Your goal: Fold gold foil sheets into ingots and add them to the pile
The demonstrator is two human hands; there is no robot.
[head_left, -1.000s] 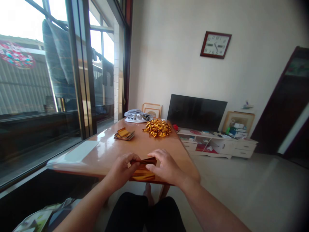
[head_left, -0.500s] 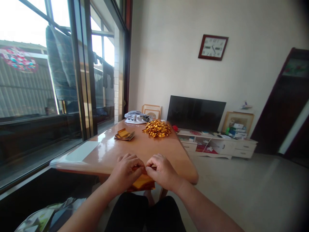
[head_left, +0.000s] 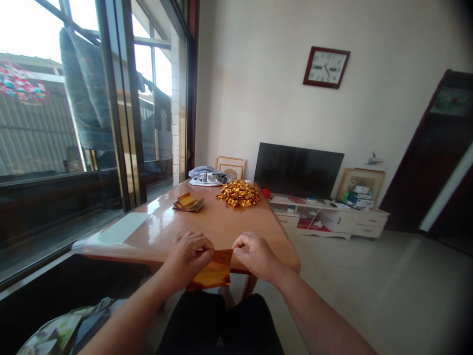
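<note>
Pinching gold foil sheet (head_left: 212,268) at tabletop's (head_left: 229,224) near edge, your left hand (head_left: 188,256) and right hand (head_left: 254,254) each clamp top corner, sheet hanging taut between for creasing. Flat foil stack (head_left: 188,202) and folded gold pile (head_left: 239,193) lie farther back, well apart.

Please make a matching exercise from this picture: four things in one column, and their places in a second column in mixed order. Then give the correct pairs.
Things:
1. gold foil sheet
2. pile of folded gold pieces
3. stack of gold sheets
4. clock

Places:
A. on the wall above the television
B. far end of the table, middle
C. pinched between the left hand and right hand at the near table edge
D. on the table toward the window side

Pairs: 1-C, 2-B, 3-D, 4-A
</note>
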